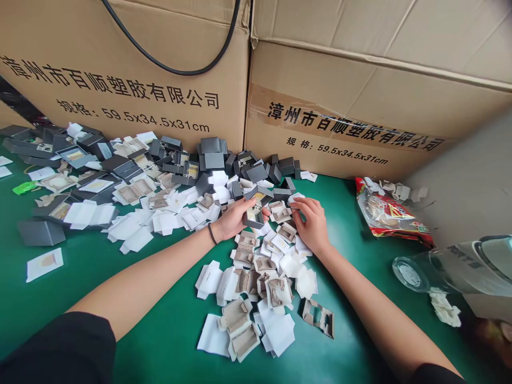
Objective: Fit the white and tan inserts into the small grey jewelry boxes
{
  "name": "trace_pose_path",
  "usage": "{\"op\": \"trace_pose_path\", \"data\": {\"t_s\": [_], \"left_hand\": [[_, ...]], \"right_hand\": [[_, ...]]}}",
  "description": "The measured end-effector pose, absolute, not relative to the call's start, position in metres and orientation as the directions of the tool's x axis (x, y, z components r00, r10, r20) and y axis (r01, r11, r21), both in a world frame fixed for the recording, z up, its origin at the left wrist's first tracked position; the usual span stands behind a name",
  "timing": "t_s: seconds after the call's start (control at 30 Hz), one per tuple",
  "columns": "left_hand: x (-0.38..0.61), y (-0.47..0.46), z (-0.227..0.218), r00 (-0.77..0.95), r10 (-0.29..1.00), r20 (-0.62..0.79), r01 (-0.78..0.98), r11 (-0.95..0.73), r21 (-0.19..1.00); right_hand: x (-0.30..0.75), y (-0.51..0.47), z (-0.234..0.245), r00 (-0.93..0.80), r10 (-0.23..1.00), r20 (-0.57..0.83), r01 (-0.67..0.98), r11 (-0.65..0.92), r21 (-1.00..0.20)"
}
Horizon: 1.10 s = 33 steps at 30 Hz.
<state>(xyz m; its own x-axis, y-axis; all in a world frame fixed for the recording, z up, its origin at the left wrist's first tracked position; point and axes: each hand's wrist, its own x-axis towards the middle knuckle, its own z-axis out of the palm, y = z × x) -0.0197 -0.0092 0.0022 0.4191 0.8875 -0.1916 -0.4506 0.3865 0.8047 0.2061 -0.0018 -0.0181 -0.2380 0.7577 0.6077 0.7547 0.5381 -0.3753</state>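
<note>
My left hand is closed around a small dark grey box, whose lid stands open and whose inside shows a pale yellowish insert. Just right of it, my right hand has its thumb and fingertips drawn together near a white paper piece; whether it pinches that piece I cannot make out. Below both hands spreads a heap of folded white and grey card inserts. Behind the hands, several more dark grey boxes lie piled up, some with lids open.
Large cardboard cartons form a wall at the back, with a black cable hanging before the left one. A red snack bag and a clear bottle lie at right on the green table. Crumpled tissue is beside the bottle.
</note>
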Motion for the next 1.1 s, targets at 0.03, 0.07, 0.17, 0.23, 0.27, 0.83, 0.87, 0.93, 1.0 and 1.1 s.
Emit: {"op": "trace_pose_path", "data": {"t_s": [0.03, 0.07, 0.17, 0.23, 0.27, 0.83, 0.87, 0.93, 1.0, 1.1], "left_hand": [[-0.02, -0.009, 0.002, 0.422, 0.887, -0.185, -0.453, 0.383, 0.805], [-0.02, -0.009, 0.001, 0.424, 0.888, -0.179, -0.456, 0.38, 0.805], [-0.02, -0.008, 0.0, 0.424, 0.889, -0.17, -0.461, 0.374, 0.805], [-0.019, -0.008, -0.001, 0.415, 0.894, -0.169, -0.466, 0.368, 0.805], [-0.019, -0.008, -0.001, 0.414, 0.895, -0.17, -0.467, 0.369, 0.803], [-0.017, -0.01, 0.002, 0.395, 0.902, -0.173, -0.43, 0.348, 0.833], [-0.017, -0.01, 0.002, 0.394, 0.902, -0.178, -0.424, 0.35, 0.835], [-0.017, -0.01, 0.002, 0.389, 0.902, -0.187, -0.41, 0.351, 0.842], [-0.016, -0.011, 0.003, 0.381, 0.904, -0.195, -0.392, 0.349, 0.851], [-0.015, -0.012, 0.003, 0.375, 0.906, -0.196, -0.357, 0.337, 0.871]], "right_hand": [[0.205, -0.005, -0.016, -0.26, 0.731, 0.631, 0.775, 0.548, -0.315], [0.203, -0.008, -0.013, -0.28, 0.706, 0.65, 0.78, 0.562, -0.274], [0.2, -0.015, -0.008, -0.495, 0.656, 0.57, 0.679, 0.701, -0.217], [0.197, -0.016, -0.008, -0.679, 0.601, 0.422, 0.566, 0.794, -0.222], [0.196, -0.015, -0.008, -0.732, 0.58, 0.359, 0.53, 0.815, -0.235], [0.188, -0.019, -0.021, -0.513, 0.747, 0.423, 0.815, 0.579, -0.035], [0.188, -0.019, -0.02, -0.501, 0.751, 0.43, 0.827, 0.562, -0.017], [0.188, -0.02, -0.019, -0.484, 0.758, 0.437, 0.846, 0.533, 0.011], [0.187, -0.02, -0.017, -0.476, 0.768, 0.429, 0.857, 0.515, 0.028], [0.187, -0.019, -0.016, -0.484, 0.776, 0.404, 0.856, 0.516, 0.033]]}}
